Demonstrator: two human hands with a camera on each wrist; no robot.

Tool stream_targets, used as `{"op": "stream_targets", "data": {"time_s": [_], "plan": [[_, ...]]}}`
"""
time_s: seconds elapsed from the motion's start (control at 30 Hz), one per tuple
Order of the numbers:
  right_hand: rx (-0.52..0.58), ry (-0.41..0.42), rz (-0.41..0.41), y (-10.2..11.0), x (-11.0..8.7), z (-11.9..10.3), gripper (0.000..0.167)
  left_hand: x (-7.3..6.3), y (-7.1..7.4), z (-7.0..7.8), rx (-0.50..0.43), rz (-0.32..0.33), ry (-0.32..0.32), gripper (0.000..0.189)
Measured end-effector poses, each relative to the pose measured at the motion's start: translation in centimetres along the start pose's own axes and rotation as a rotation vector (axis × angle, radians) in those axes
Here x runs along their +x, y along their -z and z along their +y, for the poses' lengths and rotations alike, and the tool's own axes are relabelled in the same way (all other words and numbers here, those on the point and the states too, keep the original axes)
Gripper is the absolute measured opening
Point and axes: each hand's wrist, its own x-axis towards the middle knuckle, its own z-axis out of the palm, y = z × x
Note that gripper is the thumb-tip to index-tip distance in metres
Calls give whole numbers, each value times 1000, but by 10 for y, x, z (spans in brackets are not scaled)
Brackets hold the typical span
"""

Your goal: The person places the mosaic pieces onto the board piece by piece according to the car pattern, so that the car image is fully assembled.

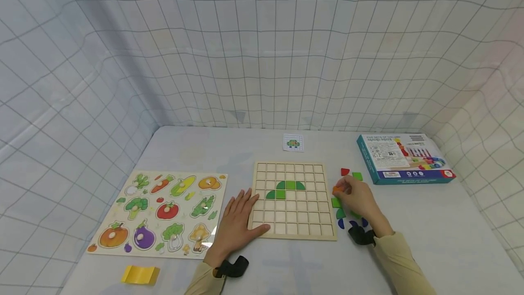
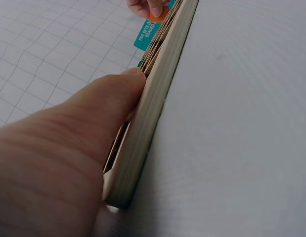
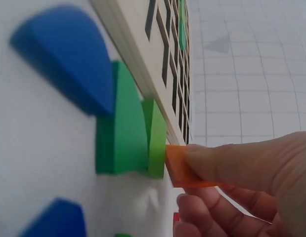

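My left hand (image 1: 234, 226) lies with fingers spread along the left side of a wooden grid board (image 1: 304, 217); its thumb rests over the near edge. In the board's upper half sit light green squares (image 1: 290, 185) and dark green quarter-circle pieces (image 1: 300, 185). Just right of the board, my right hand (image 1: 361, 198) pinches an orange block (image 3: 176, 165) between thumb and fingers. Near that hand on the table lie a red piece (image 1: 345, 171), green squares (image 1: 357, 176), a dark green quarter circle (image 3: 124, 123) and blue rounded pieces (image 3: 68, 57). Part of this group is hidden by the hand.
A small card (image 1: 293, 143) with a coloured grid picture lies behind the board. To the left is a vegetable puzzle board (image 1: 153, 236), with a yellow curved block (image 1: 140, 275) in front. A boxed toy set (image 1: 405, 158) stands at the back right. Grid-patterned cloth walls surround the table.
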Motion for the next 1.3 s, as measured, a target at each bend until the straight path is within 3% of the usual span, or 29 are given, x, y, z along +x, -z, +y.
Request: {"op": "stream_targets", "data": {"time_s": [0.3,0.5,0.87,1.3], "plan": [[78,94,99,-13,-4,-13,13,0,-2,-1,4,2,4,86],[84,201,145,-21,-2,-29,14,1,-2,-1,7,12,-2,85],[161,258,8,-44,3,-60,14,1,1,2,6,-34,33,85],[123,235,-92,-58,10,-78,9,1,0,0,13,-54,45,86]]}}
